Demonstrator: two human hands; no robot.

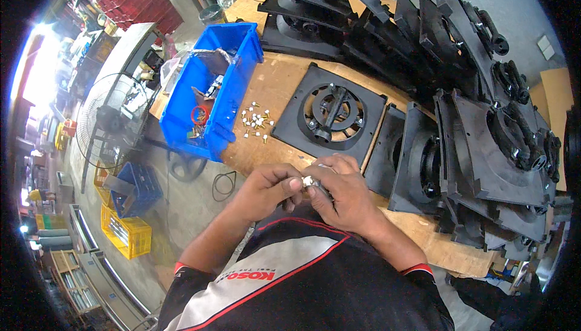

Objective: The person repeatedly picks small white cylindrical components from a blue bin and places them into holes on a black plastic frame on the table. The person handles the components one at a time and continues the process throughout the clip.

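Close in front of my body, my left hand (275, 187) and my right hand (343, 188) meet over a small shiny metal piece (308, 181). The left thumb and forefinger pinch at its left side, while the right fingers curl round it from the right; its exact kind is mostly hidden by the fingers. Just beyond my hands, a square black plate (292, 126) lies flat on the wooden table (242, 153), bearing a round black ring-shaped burner (334, 116). To the left of that plate, several small fittings (257, 120) with white heads and brass-coloured ends are scattered.
A blue plastic bin (216, 137) with loose small parts stands at the table's left edge. Stacked black plates with burners (478, 143) crowd the right and far sides. On the left are a standing fan (112, 119), a yellow crate (124, 234) and a blue crate (136, 190).
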